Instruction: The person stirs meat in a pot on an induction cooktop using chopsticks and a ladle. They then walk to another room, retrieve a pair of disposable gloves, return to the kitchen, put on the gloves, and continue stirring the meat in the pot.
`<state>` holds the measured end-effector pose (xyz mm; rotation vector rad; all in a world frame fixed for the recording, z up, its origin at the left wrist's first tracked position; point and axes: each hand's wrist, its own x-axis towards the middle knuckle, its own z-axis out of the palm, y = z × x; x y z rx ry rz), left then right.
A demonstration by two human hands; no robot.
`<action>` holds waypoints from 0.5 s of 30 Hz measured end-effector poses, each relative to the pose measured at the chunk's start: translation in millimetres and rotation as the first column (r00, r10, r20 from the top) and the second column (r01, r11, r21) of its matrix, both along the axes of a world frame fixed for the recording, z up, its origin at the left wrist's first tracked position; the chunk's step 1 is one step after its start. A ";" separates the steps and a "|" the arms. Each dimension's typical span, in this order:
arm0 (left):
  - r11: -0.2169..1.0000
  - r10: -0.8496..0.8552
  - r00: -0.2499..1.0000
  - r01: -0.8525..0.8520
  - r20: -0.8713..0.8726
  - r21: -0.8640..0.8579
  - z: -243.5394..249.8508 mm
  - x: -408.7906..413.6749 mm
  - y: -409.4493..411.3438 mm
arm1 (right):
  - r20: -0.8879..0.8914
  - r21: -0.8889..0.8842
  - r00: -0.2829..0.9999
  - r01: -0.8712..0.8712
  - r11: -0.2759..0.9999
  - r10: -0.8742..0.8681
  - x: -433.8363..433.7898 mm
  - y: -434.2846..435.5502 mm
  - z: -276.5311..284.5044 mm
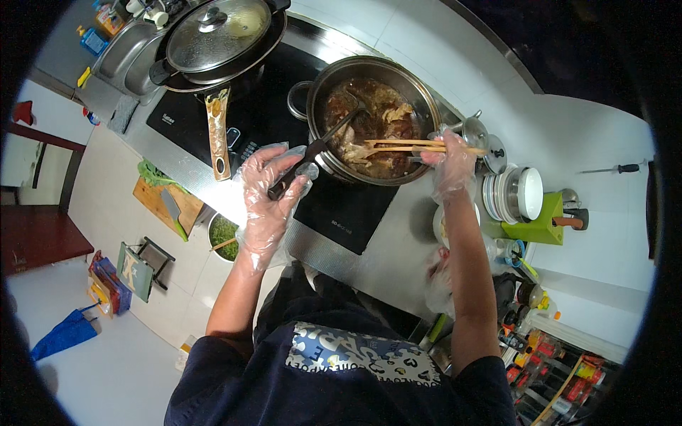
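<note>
Both my hands wear clear plastic gloves. The dark handle of a ladle [341,125] lies between the thumb and fingers of my left hand [269,186], in a loose grip. Its metal head dips into brown liquid in a wide stainless steel pot [434,101]. My right hand [453,165], at the pot's right rim, is shut on a pair of wooden chopsticks [402,146]. Their tips touch a pale piece of food [356,152], which looks like meat. Darker chunks [399,128] lie around it, partly sunk in the liquid.
Left of the pot, a lidded pan [218,42] sits on the black cooktop [341,223], its handle [217,136] pointing towards me. Stacked bowls [527,194], a green knife block [538,221] and lids [495,154] stand right. Lower left are a cutting board with a knife [173,207] and a bowl of chopped greens [222,234].
</note>
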<state>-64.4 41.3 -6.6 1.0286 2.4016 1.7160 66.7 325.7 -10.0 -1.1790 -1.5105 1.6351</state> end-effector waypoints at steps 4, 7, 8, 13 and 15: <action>1.000 0.008 1.000 -0.008 0.014 0.002 -1.0 -1.6 -1.0 | 0.021 0.040 0.998 -0.057 0.998 0.056 -10.2 -12.5 20.3; 1.000 0.004 1.000 -0.004 0.001 -0.003 -0.6 -3.8 -1.5 | -0.016 0.142 0.981 -0.190 0.971 0.195 -15.9 -7.2 21.0; 1.000 0.003 1.000 -0.003 -0.004 -0.005 -0.2 -4.3 -1.7 | -0.014 0.176 0.979 -0.199 0.964 0.205 -21.1 -4.1 18.8; 1.000 -0.006 0.999 0.006 0.037 0.021 0.3 -5.8 0.2 | 0.054 0.056 0.954 -0.298 0.953 0.295 -58.0 -2.2 6.3; 1.000 -0.004 1.000 0.004 0.031 0.018 2.0 -5.9 0.8 | 0.062 0.073 0.939 -0.343 0.937 0.339 -63.8 2.7 3.6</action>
